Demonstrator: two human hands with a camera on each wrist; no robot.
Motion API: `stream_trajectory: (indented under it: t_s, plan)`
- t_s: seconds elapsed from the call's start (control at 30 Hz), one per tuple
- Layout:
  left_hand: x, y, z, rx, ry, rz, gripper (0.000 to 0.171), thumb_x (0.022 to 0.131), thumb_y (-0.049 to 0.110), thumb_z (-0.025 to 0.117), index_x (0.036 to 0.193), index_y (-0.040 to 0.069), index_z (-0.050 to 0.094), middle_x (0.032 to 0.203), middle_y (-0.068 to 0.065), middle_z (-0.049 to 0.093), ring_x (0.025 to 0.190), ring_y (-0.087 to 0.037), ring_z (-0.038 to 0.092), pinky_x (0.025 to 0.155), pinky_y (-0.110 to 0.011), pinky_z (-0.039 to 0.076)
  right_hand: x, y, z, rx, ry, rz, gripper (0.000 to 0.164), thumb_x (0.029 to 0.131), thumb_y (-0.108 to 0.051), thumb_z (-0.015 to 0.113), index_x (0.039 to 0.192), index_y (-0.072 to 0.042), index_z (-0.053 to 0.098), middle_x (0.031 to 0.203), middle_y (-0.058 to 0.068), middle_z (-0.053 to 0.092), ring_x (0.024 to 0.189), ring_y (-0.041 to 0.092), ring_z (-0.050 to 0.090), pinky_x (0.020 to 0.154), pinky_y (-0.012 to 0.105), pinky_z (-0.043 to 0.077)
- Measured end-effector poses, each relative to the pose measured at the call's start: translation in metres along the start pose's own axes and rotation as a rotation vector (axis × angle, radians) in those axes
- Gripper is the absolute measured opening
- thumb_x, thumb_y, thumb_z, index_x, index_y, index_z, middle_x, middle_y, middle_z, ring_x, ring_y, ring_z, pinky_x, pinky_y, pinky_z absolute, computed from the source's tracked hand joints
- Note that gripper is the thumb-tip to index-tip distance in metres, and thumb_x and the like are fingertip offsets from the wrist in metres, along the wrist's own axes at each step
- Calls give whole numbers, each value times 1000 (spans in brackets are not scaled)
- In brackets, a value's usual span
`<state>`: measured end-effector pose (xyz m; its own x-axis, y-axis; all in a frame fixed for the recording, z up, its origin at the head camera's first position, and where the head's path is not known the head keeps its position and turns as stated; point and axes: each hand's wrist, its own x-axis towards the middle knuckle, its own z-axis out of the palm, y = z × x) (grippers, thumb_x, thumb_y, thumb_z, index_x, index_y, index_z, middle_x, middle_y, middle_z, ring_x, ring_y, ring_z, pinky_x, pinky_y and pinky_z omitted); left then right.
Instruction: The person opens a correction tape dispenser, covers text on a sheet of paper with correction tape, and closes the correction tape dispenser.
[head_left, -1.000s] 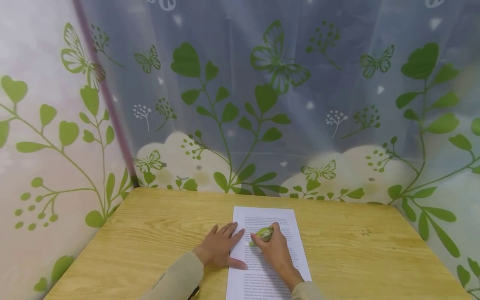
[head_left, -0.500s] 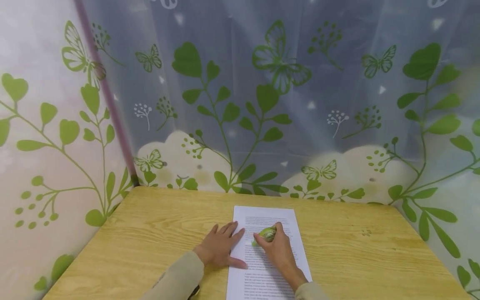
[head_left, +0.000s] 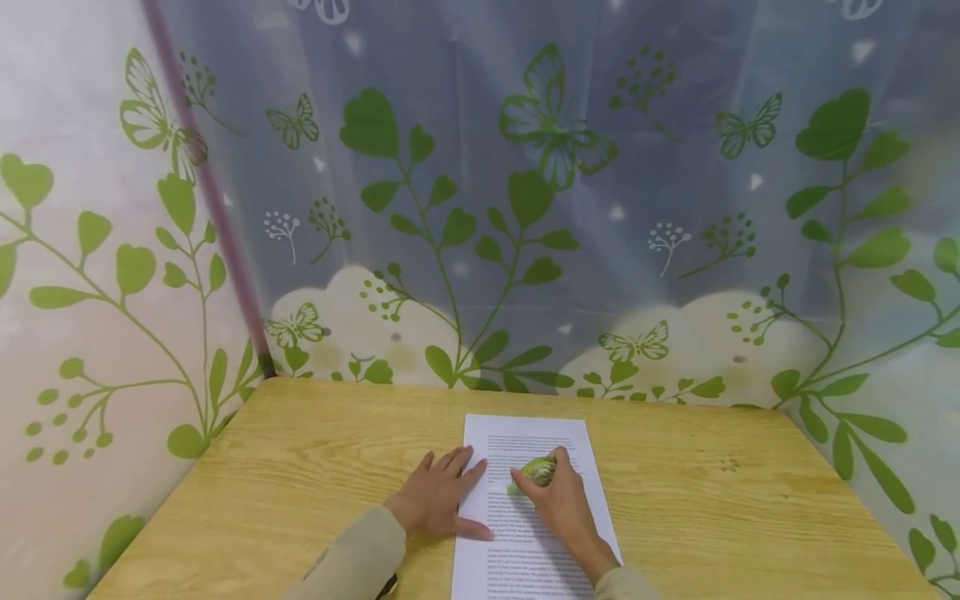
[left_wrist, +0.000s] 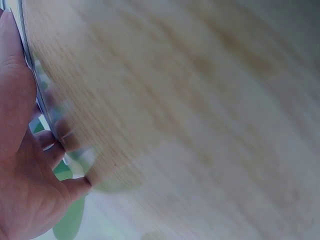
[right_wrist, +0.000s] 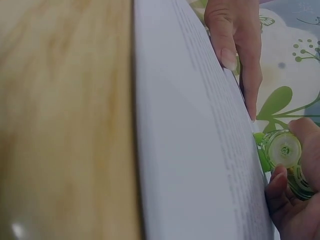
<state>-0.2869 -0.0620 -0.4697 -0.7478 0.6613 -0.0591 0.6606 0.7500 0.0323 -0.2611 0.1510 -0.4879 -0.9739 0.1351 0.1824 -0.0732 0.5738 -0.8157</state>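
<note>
A printed sheet of paper (head_left: 525,423) lies on the wooden table. My left hand (head_left: 438,496) rests on its left edge with fingers spread, the thumb and fingertips on the page. In my right hand (head_left: 561,510), thumb and fingers pinch a green correction tape dispenser (head_left: 538,472), its green tip low at the text lines. The right wrist view shows the dispenser's clear round case and reel (right_wrist: 284,150) beside the page; whether the tip touches is hard to tell. In the left wrist view, the left hand (left_wrist: 30,185) appears at the left border.
The wooden table (head_left: 712,500) extends on both sides of the sheet. Behind and at the sides hangs a curtain (head_left: 465,275) with green leaves and butterflies, reaching the table's back edge. A dark band shows at the left cuff (head_left: 387,586).
My right hand has slid slightly to the right across the page with the correction tape dispenser. The left hand stays in place on the paper. The head view shifts a little.
</note>
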Motion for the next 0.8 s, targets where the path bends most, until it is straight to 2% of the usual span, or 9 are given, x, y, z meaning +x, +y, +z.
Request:
stream_trajectory:
  t_s: [0.53, 0.8]
  plan:
    - [0, -3, 4, -1, 25, 32, 100, 78, 80, 42, 150, 12, 33, 152, -17, 29, 139, -31, 26, 104, -60, 27, -1, 2, -9, 12, -14, 17, 49, 82, -36, 75, 99, -4, 43, 76, 4, 58, 62, 14, 53, 55, 28, 46]
    - [-2, 0, -2, 25, -1, 18, 108, 71, 85, 44, 151, 14, 30, 153, -15, 26, 139, -29, 25, 106, -58, 26, -1, 3, -13, 20, -13, 5, 47, 82, -33, 76, 97, -3, 43, 77, 4, 58, 62, 14, 54, 55, 27, 47]
